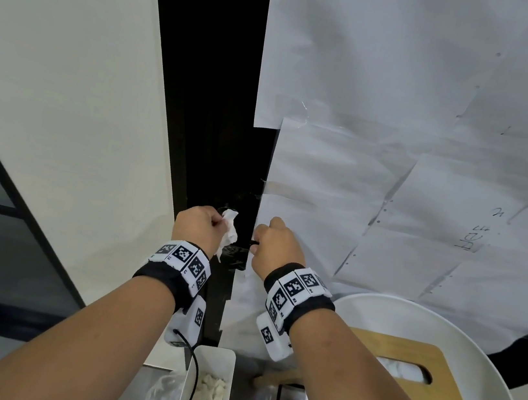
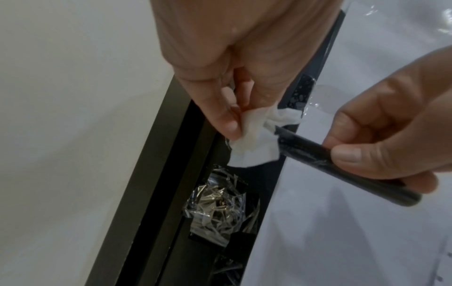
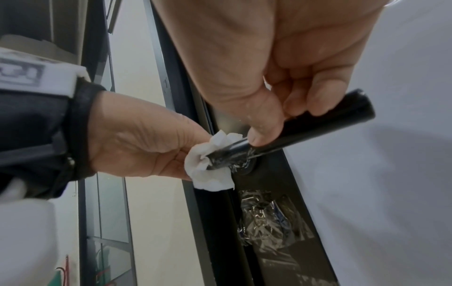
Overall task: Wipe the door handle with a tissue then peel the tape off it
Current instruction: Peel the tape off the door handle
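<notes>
A black lever door handle (image 2: 342,170) (image 3: 305,131) sticks out from the dark door edge. My right hand (image 1: 274,247) (image 3: 281,108) grips its free half, thumb below and fingers curled over. My left hand (image 1: 199,229) (image 2: 227,92) pinches a crumpled white tissue (image 1: 228,233) (image 2: 254,139) (image 3: 212,164) against the handle's inner end by the door. Clear tape (image 3: 240,165) shows crinkled round the handle's base. More crumpled clear tape (image 2: 220,205) (image 3: 266,218) covers the lock plate below.
White paper sheets (image 1: 398,151) cover the door to the right; a white wall (image 1: 68,87) stands on the left. Below are a white bin (image 1: 206,392) with used tissues and a wooden tissue box (image 1: 408,372) on a white chair (image 1: 484,383).
</notes>
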